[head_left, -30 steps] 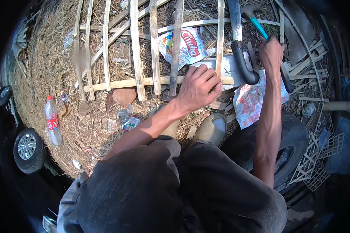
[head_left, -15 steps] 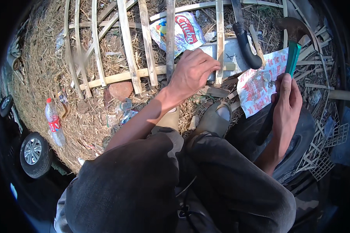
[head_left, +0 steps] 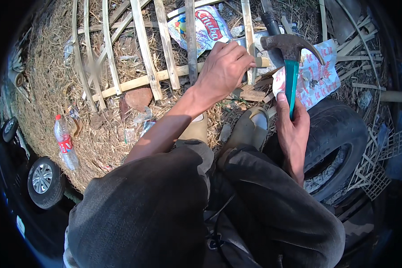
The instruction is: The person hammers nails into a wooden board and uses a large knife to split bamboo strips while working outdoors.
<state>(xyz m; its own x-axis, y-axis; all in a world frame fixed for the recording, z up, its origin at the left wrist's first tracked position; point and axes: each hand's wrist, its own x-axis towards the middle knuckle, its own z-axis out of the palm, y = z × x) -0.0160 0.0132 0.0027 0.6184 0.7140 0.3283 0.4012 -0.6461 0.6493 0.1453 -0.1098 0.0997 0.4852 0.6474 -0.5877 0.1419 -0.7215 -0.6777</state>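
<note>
My right hand (head_left: 292, 127) grips the green handle of a claw hammer (head_left: 291, 78), thumb along the handle, with the dark metal head raised at its far end. My left hand (head_left: 223, 69) is closed, its fingertips pinched at an upright bamboo slat (head_left: 248, 24) where it meets a bamboo crosspiece (head_left: 178, 71). Whatever lies between those fingertips is too small or hidden to make out. The hammer head hangs just right of this crossing, apart from my left fingers. Behind it shows a black-handled blade tool (head_left: 270, 23), partly covered.
Several more slats (head_left: 145, 49) form a lattice at the left. A red-and-white printed sheet (head_left: 324, 69) lies beyond a tire (head_left: 344, 129) at my right. Also around are a printed wrapper (head_left: 201, 29), a brick piece (head_left: 137, 99), a plastic bottle (head_left: 66, 143) and straw ground.
My right hand has swung left with the hammer, bringing its head from the far right to near the slat crossing. My left hand stays pinched at the slat.
</note>
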